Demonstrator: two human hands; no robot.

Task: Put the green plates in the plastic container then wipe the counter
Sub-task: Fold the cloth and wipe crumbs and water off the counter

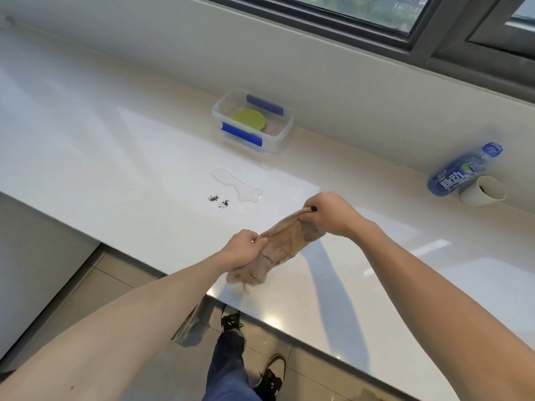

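Nearest the camera, two bare forearms are reaching out over the glossy white surface [144, 169], and between them the left hand [241, 248] and the right hand [330, 212] are each holding one end of a beige cloth [278, 247], every grip clamped on a bunched fold so that the fabric is hanging slack just above the near edge. The cloth is looking soft, light and limp, with a nubby towel-like weave; it will probably fold and crumple freely, so gathering it into a pad under one flat palm seems the better hold for wiping. Toward 12 o'clock from the hands, a clear puddle [237, 185] is lying thin and shiny on the surface, with dark crumbs [218, 200] just beside it at its 8 o'clock. Farther toward 12 o'clock, the clear plastic container [282, 131] with blue clips is sitting near the wall, and a round green plate [249, 120] is already lying flat inside it; it looks stiff and smooth. Whether more plates are stacked beneath is hard to tell. At 2 o'clock, a blue-labelled bottle [460, 172] is standing against a paper cup [483, 191].
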